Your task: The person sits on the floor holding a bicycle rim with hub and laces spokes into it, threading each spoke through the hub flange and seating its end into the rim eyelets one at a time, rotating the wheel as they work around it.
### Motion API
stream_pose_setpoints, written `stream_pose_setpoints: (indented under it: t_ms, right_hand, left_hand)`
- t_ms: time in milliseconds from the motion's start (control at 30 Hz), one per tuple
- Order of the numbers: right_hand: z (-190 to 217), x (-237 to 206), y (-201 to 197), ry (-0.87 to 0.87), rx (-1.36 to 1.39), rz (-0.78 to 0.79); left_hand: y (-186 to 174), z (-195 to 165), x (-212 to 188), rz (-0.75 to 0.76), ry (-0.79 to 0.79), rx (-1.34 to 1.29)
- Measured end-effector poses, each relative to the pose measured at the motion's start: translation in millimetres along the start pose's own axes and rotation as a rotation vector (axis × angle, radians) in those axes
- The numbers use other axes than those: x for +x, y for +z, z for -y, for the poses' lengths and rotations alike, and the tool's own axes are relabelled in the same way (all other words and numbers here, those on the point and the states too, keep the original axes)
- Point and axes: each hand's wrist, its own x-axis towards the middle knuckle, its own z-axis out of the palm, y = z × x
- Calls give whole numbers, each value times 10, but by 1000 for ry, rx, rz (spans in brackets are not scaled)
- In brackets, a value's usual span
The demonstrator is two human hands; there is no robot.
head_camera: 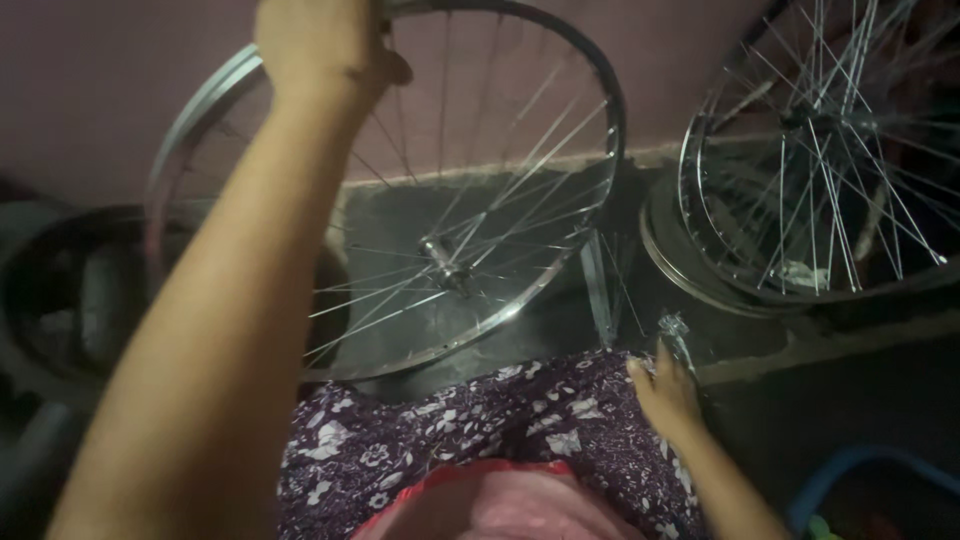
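The left arm stretches up and forward across the view, forearm long and bare, and the left hand (pixel 318 42) is closed over the top of the rim of a spoked bicycle wheel (pixel 520 290), gripping it. That wheel stands upright just ahead of the person's lap, its hub (pixel 443 258) near the middle of the view and its lower edge down by the purple flowered fabric (pixel 470 425) over the knees.

The right arm is bent low at the right side, and the right hand (pixel 665 392) rests at the edge of the fabric, fingers curled around a small bundle of thin silvery metal pieces (pixel 675 330), probably spokes, that sticks up from it.

A second spoked wheel (pixel 800 150) leans against the wall at upper right, well apart from both hands. A dark tyre (pixel 60 300) lies at left.
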Motion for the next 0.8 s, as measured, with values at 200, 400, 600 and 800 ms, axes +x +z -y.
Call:
stream_pose_setpoints:
  t_ms: [200, 400, 600, 800]
  right_hand:
    - [408, 1093, 218, 249, -331, 363]
    - [438, 1499, 364, 385, -451, 394]
    - [399, 1616, 368, 426, -465, 427]
    - [424, 1600, 387, 439, -432, 480]
  left_hand:
    - [71, -41, 88, -39, 37, 19]
    - [16, -89, 99, -51, 31, 86]
    - [39, -33, 138, -37, -20, 66]
    - [104, -38, 209, 5, -72, 37]
